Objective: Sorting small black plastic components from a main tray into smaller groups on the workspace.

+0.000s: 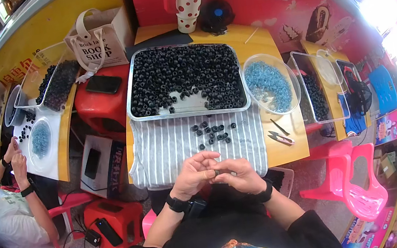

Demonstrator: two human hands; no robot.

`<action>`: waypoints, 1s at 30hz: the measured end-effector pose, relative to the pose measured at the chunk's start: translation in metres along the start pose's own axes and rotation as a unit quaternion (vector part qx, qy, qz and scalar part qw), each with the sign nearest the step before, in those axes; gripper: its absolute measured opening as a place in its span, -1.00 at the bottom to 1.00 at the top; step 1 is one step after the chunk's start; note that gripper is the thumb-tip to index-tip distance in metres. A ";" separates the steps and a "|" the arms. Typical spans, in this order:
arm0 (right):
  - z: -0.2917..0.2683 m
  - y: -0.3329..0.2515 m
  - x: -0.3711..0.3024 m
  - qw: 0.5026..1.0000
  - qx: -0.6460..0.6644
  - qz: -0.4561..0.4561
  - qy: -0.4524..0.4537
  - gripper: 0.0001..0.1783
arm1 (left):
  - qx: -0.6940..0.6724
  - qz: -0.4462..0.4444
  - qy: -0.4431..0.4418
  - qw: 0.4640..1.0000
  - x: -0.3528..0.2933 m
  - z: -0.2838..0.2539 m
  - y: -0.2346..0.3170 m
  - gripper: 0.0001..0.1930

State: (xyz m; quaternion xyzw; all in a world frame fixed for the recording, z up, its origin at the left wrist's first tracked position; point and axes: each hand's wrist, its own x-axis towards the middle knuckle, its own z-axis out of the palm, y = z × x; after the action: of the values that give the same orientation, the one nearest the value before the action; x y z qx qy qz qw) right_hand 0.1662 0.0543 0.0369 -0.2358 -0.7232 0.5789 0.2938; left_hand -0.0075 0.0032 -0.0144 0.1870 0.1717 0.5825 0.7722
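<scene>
My left hand (195,176) and my right hand (239,175) meet in front of me at the near edge of a grey striped cloth (162,152). Both have their fingers pinched together around something small and dark, too small to name. Just beyond them, several loose black beads (211,137) with holes lie on the cloth. A metal tray (192,113) behind the cloth is heaped with more such beads, with a bare patch at its near side. To its right stands a round clear tub (271,111) of small pale blue translucent pieces (268,84).
Thread snips (280,138) and dark tweezers (280,126) lie right of the cloth. A dotted tumbler (188,6) and a small black fan (216,16) stand behind the tray. Red stools (99,105) and a co-worker (18,215) are at left, a pink chair (362,187) at right.
</scene>
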 end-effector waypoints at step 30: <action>-0.062 -0.036 -0.010 0.945 -0.273 -0.018 0.182 -0.78 | 0.084 -0.039 -0.002 0.996 0.001 0.002 0.003 -0.60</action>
State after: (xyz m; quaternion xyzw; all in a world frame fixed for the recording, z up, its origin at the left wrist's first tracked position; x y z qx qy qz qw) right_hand 0.2161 0.0827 0.0805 -0.3953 -0.7916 0.3016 0.3552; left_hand -0.0085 0.0044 -0.0111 0.2457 0.2257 0.5350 0.7762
